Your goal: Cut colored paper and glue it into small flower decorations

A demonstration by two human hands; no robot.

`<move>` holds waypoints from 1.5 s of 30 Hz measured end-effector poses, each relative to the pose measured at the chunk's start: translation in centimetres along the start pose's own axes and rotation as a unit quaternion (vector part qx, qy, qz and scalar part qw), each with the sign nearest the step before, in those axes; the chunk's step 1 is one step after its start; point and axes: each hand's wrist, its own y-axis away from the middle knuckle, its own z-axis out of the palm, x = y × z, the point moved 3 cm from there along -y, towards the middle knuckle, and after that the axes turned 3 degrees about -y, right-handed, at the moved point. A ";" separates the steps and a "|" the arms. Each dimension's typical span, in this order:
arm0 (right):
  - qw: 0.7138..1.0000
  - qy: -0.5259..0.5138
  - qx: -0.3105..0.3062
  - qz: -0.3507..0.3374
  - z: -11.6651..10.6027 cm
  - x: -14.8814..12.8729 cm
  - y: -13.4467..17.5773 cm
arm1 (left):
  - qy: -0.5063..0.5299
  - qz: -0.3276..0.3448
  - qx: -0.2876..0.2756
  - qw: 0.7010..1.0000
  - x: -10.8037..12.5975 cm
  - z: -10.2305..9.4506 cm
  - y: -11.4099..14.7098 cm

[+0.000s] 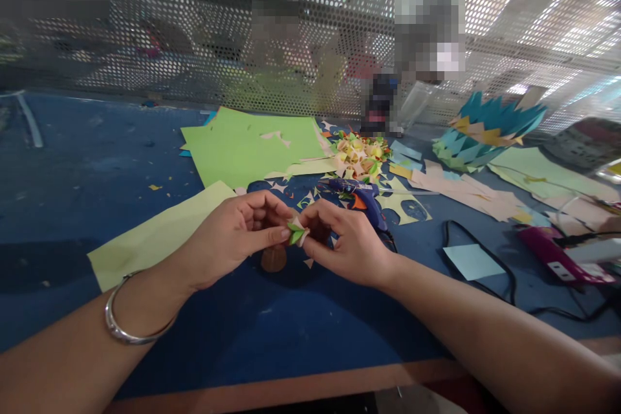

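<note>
Between my fingertips is a small paper flower [296, 233] with green and pale pink petals. My left hand [242, 226] pinches its left side with thumb and forefinger. From the right, my right hand [347, 239] pinches the same flower, its fingers curled and partly hiding it. Just below, a small brown cone-shaped piece [273, 259] stands on the blue table. Beyond my right hand lies a blue glue gun [371, 204] with an orange trigger. A heap of small paper flowers [361, 154] in cream, green and orange sits farther back.
Green paper sheets [257, 145] and a pale green strip [165, 226] lie at left. Paper scraps [466, 187] spread to the right, near a teal paper crown-like piece [490, 132]. A purple power strip [557, 255] and black cables [512, 278] occupy the right. A perforated metal screen [204, 45] stands behind.
</note>
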 end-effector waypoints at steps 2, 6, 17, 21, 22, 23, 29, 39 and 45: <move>1.000 0.005 0.001 -0.003 0.0 -0.1 0.0 | 0.005 -0.003 0.002 1.000 -0.1 0.0 0.0; 1.000 0.009 0.000 -0.008 0.0 -0.1 0.0 | 0.013 -0.010 0.003 1.000 0.0 0.1 0.1; 1.000 0.006 -0.002 0.000 -0.2 -0.1 0.0 | 0.032 -0.012 0.020 0.999 0.1 0.3 0.2; 1.000 -0.006 0.002 0.002 -0.2 0.0 -0.1 | 0.009 -0.003 0.022 1.000 0.0 0.3 0.2; 1.000 -0.002 0.007 0.003 -0.2 0.0 -0.2 | -0.016 0.008 0.029 0.999 0.1 0.2 0.3; 1.000 0.003 0.012 0.003 -0.3 0.0 -0.1 | -0.046 0.023 0.040 0.998 0.3 0.1 0.4; 0.999 0.025 0.042 -0.009 -0.5 0.2 -0.1 | -0.234 0.139 0.118 0.955 1.5 0.1 1.7; 0.998 0.036 0.048 -0.004 -0.5 0.1 -0.2 | -0.395 0.240 0.113 0.880 2.4 1.0 2.7; 0.998 0.036 0.046 -0.011 -0.5 0.1 -0.2 | -0.402 0.226 0.112 0.880 2.2 1.0 2.6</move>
